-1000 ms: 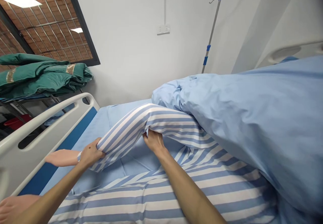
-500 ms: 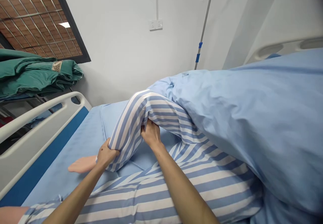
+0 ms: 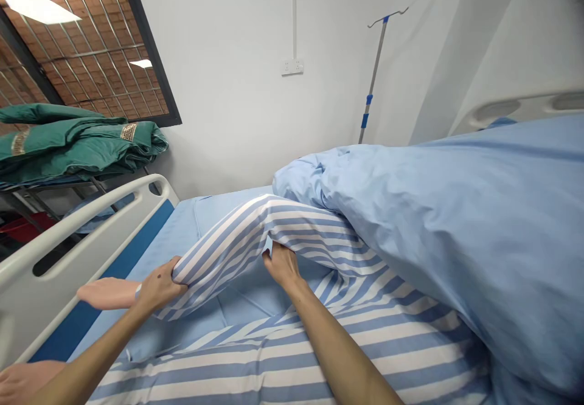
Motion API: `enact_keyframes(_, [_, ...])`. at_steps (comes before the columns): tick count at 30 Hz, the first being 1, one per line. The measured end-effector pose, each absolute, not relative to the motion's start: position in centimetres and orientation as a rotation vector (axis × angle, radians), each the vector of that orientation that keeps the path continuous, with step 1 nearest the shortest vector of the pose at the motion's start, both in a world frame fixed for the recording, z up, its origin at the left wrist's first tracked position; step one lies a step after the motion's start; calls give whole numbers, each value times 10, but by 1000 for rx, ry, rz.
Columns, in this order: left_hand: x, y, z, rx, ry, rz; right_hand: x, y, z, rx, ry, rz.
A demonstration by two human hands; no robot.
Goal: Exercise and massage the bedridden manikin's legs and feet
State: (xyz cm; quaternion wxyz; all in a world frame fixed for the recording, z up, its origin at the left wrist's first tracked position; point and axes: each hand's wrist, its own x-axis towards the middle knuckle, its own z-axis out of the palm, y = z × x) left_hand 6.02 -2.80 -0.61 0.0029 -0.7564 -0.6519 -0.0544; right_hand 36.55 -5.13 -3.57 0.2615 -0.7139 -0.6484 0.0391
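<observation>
A bent leg in blue-and-white striped trousers (image 3: 228, 244) is raised off the bed, with its knee uppermost. My left hand (image 3: 162, 283) is closed round the lower leg above the ankle, on the striped cloth. The bare, smooth foot (image 3: 109, 294), which looks like a manikin's, sticks out to the left of that hand. Under the knee, my right hand (image 3: 283, 263) grips the underside of the thigh; its fingertips are hidden behind the cloth. The other striped leg (image 3: 246, 365) lies flat in front, its foot (image 3: 30, 377) partly behind my left forearm.
A light blue quilt (image 3: 433, 210) covers the body to the right. The bed's footboard (image 3: 104, 210) stands at left, beyond it folded green bedding (image 3: 91, 143) on a rack. An IV pole (image 3: 376, 70) rises by the wall behind the bed.
The raised leg has straightened somewhat: its knee is lower and less sharply bent. My left hand and the foot have moved left, towards the footboard. My right hand remains under the knee.
</observation>
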Motion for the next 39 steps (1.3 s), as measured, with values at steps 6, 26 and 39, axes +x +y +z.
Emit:
enact_keyframes(6, [12, -27, -1, -2382, -1834, -6, 353, -59, -51, -1872, -1913, 261])
enact_keyframes(26, [-52, -9, -48, -2566, -1437, 46, 354, -55, -87, -1829, -2260, 667])
enact_keyframes(39, [-52, 36, -23, -2546, -1236, 158, 356, -46, -100, -1903, -2321, 753])
